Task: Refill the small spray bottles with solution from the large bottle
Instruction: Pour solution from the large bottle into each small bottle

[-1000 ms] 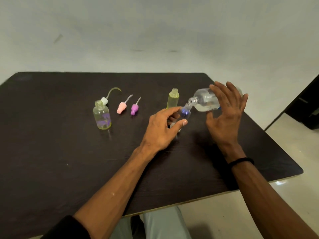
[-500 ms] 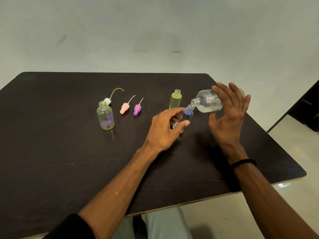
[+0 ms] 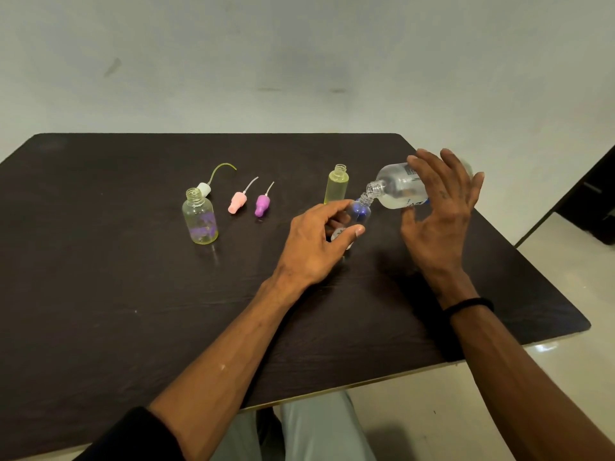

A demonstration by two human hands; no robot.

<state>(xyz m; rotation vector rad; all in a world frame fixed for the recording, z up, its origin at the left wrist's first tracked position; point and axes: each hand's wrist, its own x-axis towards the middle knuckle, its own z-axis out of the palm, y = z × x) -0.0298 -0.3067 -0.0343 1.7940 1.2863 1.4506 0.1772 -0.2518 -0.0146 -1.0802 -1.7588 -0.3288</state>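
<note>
The right hand (image 3: pixel 439 207) is gripping the large bottle (image 3: pixel 397 189), fingers curling over its top and thumb underneath, and is holding it tipped nearly flat with its open neck pointing left and slightly down. That neck is meeting the mouth of the small bottle (image 3: pixel 357 212), which the left hand (image 3: pixel 319 241) is pinching between thumb and curled fingers, tilted so its mouth is leaning right towards the large one. Clear liquid is lying along the lower side of the large bottle (whether any is flowing across cannot be told). The small bottle is showing a blue tint near its shoulder, and its base is hidden behind the left thumb, so whether it is touching the table (image 3: pixel 100 311) is unclear. A black band (image 3: pixel 467 306) is circling the right wrist.

Just behind the left hand, a yellow bottle (image 3: pixel 336 184) is standing upright and uncapped. Well to the left, a round bottle (image 3: pixel 199 216) with purple marks is standing uncapped too. Behind it a white cap (image 3: pixel 203 188) with a curved green tube is lying on the table, and between the two standing bottles a pink cap (image 3: pixel 237 202) and a purple cap (image 3: pixel 263 204) are lying side by side, each trailing a thin tube.
</note>
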